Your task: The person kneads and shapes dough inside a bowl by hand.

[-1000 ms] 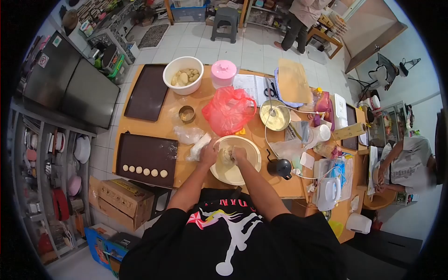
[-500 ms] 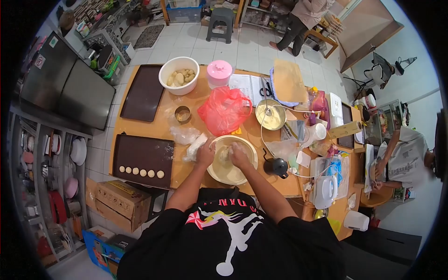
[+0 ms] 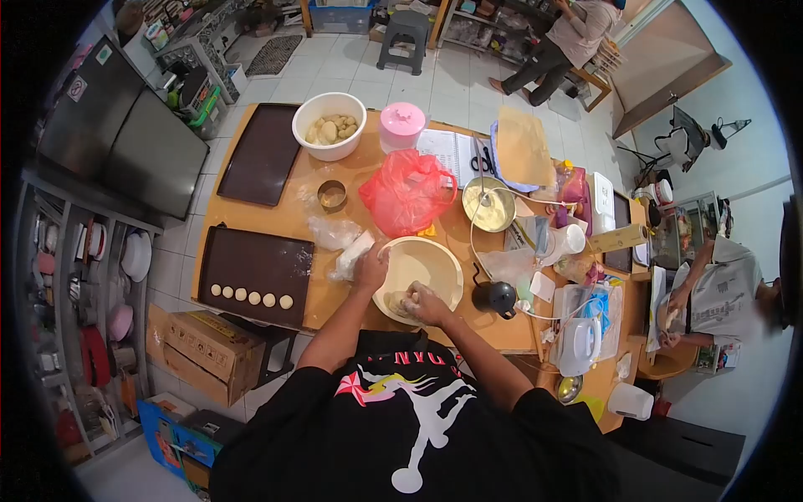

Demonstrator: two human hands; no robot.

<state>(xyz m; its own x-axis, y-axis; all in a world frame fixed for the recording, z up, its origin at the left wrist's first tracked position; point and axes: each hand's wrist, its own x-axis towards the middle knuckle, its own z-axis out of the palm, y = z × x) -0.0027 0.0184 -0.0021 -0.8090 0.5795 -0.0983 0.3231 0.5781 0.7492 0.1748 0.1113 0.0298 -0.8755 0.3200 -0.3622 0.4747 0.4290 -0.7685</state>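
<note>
Right hand curled on dough in the mixing bowl

The right forearm angles forward and inward, bringing the right hand low into the cream-coloured mixing bowl. Its bent fingers close on pale dough at the bowl's near-left inside. The left arm reaches forward, the left hand at the bowl's left rim; whether it grips the rim, I cannot tell. A red plastic bag sits just beyond the bowl.

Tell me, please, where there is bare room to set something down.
The nearer dark tray is mostly bare behind its dough balls; some tabletop shows between the white tub, metal ring and red bag. The table's right end, past the black kettle, is crowded.
</note>
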